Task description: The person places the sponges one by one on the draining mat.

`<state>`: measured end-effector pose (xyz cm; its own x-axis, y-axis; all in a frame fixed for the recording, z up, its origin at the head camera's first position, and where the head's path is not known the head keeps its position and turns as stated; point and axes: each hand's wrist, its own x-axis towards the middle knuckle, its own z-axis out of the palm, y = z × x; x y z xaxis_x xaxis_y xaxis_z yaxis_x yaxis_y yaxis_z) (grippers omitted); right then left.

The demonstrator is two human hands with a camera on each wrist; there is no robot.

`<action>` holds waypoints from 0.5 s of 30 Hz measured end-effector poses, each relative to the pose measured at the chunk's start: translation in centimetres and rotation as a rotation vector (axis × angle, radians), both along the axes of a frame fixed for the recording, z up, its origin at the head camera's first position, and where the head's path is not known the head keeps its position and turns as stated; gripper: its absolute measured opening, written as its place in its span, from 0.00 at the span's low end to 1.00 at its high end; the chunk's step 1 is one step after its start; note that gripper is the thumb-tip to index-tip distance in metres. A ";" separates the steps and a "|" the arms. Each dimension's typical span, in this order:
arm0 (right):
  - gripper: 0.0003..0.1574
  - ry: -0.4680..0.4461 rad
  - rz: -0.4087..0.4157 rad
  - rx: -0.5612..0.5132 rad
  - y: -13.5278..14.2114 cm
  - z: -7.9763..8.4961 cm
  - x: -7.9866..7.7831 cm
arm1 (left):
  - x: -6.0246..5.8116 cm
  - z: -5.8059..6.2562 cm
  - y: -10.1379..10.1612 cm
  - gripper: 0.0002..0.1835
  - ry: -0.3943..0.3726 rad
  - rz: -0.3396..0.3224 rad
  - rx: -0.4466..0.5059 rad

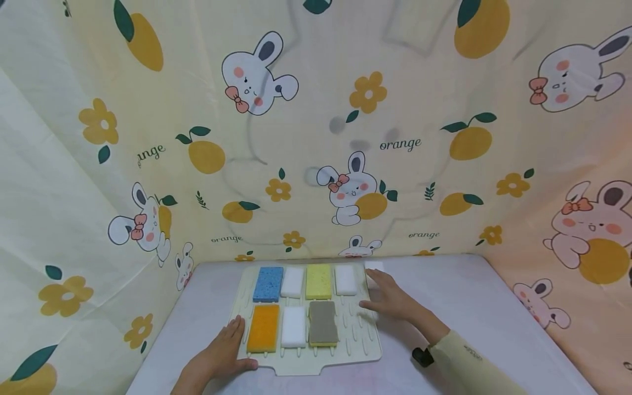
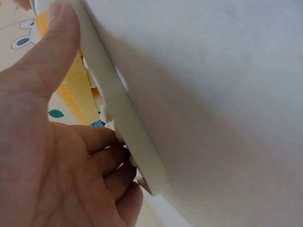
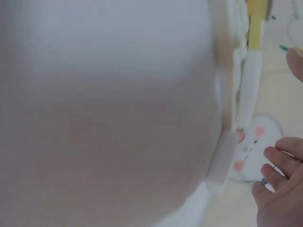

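A pale drying tray with raised ribs lies on the table, bearing two rows of sponges. Its back row has a blue sponge, a white block, a yellow sponge and another white block. In front are an orange sponge, a white block and a grey-topped sponge. My left hand rests along the tray's left edge, thumb at the front corner. Over the right edge hovers my right hand, fingers spread, holding nothing, near a white block beside the tray.
The table has a pale cover. A curtain printed with rabbits and oranges hangs behind it and along both sides. A dark device sits on the right wrist, by a light sleeve.
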<state>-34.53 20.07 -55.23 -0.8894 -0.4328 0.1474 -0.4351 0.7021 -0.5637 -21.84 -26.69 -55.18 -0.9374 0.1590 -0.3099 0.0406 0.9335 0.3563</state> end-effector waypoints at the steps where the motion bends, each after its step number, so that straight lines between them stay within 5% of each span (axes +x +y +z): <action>1: 0.68 -0.017 -0.010 0.006 0.2 -0.1 -0.4 | 0.0 0.0 0.0 0.69 0.001 -0.001 0.001; 15: 0.74 -0.108 -0.099 0.076 2.1 -0.9 -4.7 | -0.2 -0.2 0.0 0.68 0.007 -0.009 -0.021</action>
